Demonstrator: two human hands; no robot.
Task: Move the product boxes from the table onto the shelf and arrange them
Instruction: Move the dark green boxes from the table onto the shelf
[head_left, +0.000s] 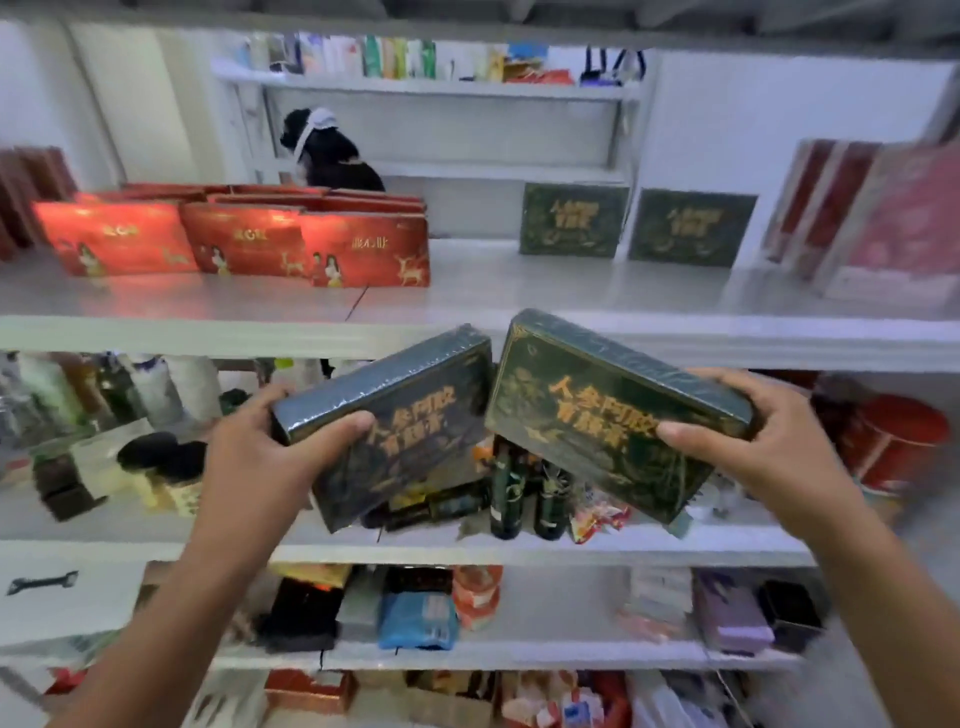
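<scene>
The left hand grips one dark green box, and the right hand grips a second green box. Both are tilted just before the white shelf. On that shelf stand matching boxes and red boxes.

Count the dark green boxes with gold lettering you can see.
4. First box and second box stand upright on the upper shelf; left hand grips the third box, right hand the fourth box. Others may be hidden.
</scene>
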